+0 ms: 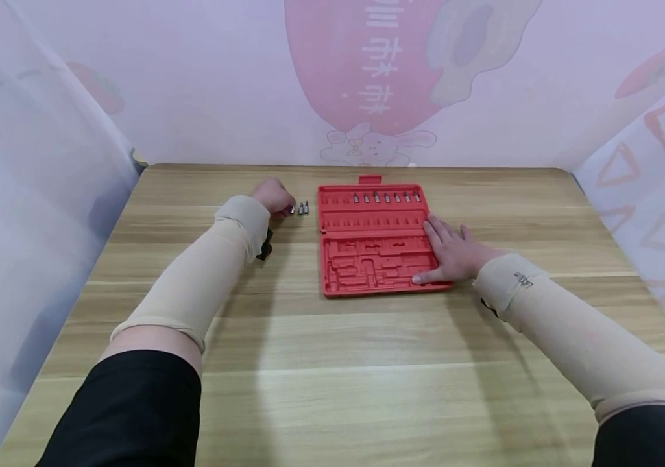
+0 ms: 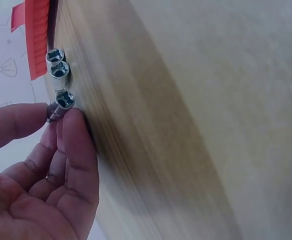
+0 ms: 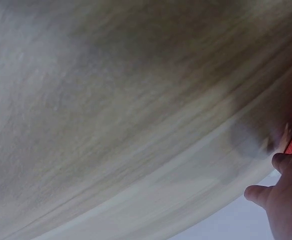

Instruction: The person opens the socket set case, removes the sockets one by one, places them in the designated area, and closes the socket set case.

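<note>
My left hand [image 1: 274,196] is left of the red tool case [image 1: 367,225], at the far side of the table. Between thumb and forefinger it pinches a small silver socket [image 2: 64,100], its hollow end facing the left wrist camera. Two more sockets [image 2: 59,70] stand close together just beyond it, between that hand and the case. The case lies unfolded, with several small silver pieces [image 1: 386,197] in the top row of its far half. My right hand [image 1: 457,253] rests on the case's right edge, fingers spread and straight, thumb on the near half.
Moulded hollows [image 1: 367,266] without tools fill the near half of the case. The case's latch tab [image 1: 370,179] points to the table's back edge. Behind the wooden table [image 1: 361,370] hangs a printed white cloth [image 1: 221,84], which also covers both sides.
</note>
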Action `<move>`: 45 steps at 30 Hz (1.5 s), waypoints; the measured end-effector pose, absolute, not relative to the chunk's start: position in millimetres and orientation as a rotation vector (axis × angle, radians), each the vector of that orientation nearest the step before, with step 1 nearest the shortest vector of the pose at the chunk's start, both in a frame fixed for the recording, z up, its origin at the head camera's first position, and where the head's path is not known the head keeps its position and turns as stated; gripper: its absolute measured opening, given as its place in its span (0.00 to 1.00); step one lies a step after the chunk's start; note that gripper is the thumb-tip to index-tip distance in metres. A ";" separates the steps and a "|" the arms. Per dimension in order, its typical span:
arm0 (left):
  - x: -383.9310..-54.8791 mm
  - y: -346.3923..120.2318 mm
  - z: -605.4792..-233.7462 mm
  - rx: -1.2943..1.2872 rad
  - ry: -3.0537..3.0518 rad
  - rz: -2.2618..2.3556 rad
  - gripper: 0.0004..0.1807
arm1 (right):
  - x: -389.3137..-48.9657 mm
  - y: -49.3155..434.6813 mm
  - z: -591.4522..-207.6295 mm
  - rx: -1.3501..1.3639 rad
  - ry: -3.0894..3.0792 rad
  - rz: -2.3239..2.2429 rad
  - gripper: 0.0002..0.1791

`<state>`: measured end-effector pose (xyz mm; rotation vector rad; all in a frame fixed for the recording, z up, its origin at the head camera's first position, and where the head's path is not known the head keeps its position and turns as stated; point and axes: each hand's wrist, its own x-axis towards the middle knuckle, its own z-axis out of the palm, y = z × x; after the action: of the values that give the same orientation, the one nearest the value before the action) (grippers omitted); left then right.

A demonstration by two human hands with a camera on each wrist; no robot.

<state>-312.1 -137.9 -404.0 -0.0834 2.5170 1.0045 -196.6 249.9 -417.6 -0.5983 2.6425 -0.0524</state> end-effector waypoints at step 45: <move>-313.8 -126.7 -396.1 -0.070 2.623 1.129 0.16 | -196.7 255.5 -423.4 -0.612 2.656 -0.118 0.75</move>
<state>-313.8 -126.7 -396.1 -0.0704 2.6227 1.1290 -196.7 255.5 -423.4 -0.6118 2.6557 -0.1183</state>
